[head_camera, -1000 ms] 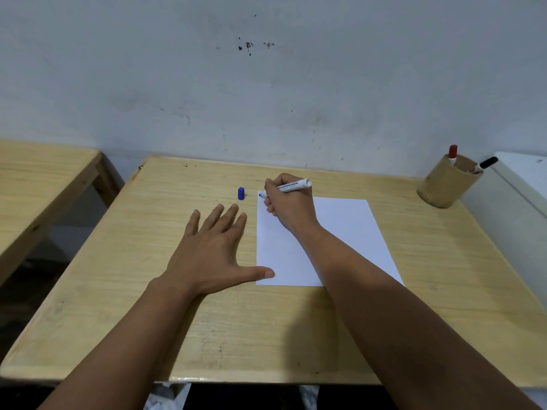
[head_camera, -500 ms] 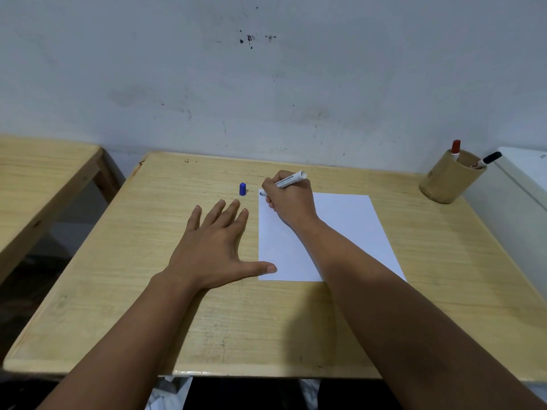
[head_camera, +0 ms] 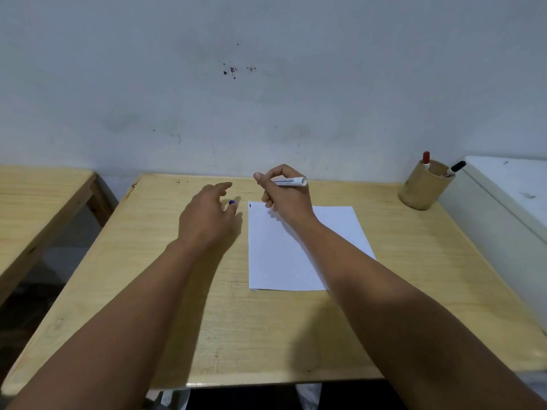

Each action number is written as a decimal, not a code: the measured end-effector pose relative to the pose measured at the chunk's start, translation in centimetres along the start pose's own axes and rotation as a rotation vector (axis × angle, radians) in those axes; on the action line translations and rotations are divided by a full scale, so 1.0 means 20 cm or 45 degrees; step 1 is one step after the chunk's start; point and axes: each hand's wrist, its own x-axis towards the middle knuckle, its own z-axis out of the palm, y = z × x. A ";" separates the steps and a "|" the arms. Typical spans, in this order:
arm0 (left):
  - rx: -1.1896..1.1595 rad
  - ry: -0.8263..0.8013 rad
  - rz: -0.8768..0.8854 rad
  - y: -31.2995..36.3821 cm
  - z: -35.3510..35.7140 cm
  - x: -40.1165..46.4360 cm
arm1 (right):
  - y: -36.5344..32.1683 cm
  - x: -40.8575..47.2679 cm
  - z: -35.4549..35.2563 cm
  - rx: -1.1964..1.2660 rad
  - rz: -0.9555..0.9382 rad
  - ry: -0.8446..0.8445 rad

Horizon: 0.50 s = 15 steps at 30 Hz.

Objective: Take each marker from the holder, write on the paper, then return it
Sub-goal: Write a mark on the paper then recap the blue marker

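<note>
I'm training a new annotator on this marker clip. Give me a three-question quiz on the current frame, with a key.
1. True or false: the right hand holds a marker lifted off the paper.
2. What small thing lies on the table beside the left hand?
A. an eraser
B. a blue cap
C. a coin
3. How many markers stand in the holder, and what colours are their caps?

Key
1. True. A small blue mark shows at the paper's far left corner.
2. B
3. Two: a red-capped marker and a black-capped marker.
</note>
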 end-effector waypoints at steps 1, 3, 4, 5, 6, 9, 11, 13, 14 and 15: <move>0.026 -0.027 -0.007 0.00 0.01 0.03 | -0.03 0.00 -0.03 -0.005 -0.019 -0.067; 0.075 -0.038 0.008 -0.01 0.03 0.06 | -0.08 0.00 -0.08 0.004 -0.003 -0.175; 0.080 -0.017 0.016 -0.02 0.04 0.06 | -0.10 -0.01 -0.11 0.045 0.046 -0.201; 0.071 0.012 0.014 -0.03 0.04 0.06 | -0.13 -0.02 -0.14 0.114 0.098 -0.214; 0.048 0.044 0.008 -0.03 0.04 0.06 | -0.15 -0.03 -0.17 0.191 0.138 -0.212; -0.205 0.072 -0.122 0.00 0.01 0.07 | -0.18 -0.06 -0.23 0.353 0.185 -0.184; -0.551 0.030 -0.261 0.07 -0.05 0.08 | -0.18 -0.08 -0.24 0.276 0.145 -0.172; -0.835 0.005 -0.318 0.15 -0.12 0.08 | -0.18 -0.11 -0.25 0.073 0.073 -0.188; -0.926 -0.002 -0.328 0.20 -0.16 0.08 | -0.18 -0.12 -0.26 -0.041 0.037 -0.198; -0.987 -0.002 -0.329 0.24 -0.20 0.08 | -0.18 -0.14 -0.26 -0.132 0.007 -0.207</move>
